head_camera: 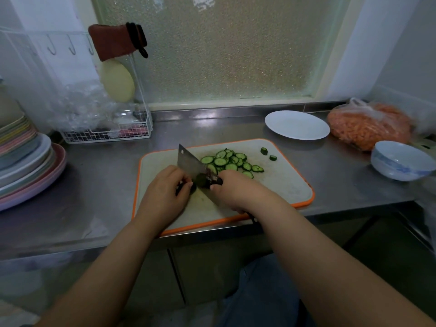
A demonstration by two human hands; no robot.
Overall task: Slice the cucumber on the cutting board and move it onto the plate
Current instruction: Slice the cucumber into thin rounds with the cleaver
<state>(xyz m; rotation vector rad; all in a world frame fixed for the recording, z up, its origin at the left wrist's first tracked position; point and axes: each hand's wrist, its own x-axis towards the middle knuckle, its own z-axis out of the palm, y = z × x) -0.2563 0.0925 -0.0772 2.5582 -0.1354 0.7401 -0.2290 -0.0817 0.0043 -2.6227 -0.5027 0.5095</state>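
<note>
A white cutting board (pixel 283 185) with an orange rim lies on the steel counter. Several green cucumber slices (pixel 230 160) are piled at its far middle, and two end pieces (pixel 267 154) lie to their right. My left hand (pixel 165 191) holds down the short remaining cucumber stub (pixel 201 180) with curled fingers. My right hand (pixel 238 192) grips the handle of a cleaver (pixel 191 164), whose blade stands against the stub's cut face. An empty white plate (pixel 296 125) sits behind the board to the right.
A stack of coloured plates (pixel 26 161) stands at the left. A wire rack (pixel 106 133) with plastic wrap is behind the board's left. A bag of orange food (pixel 368 125) and a pale blue bowl (pixel 401 161) sit at the right, by the counter's edge.
</note>
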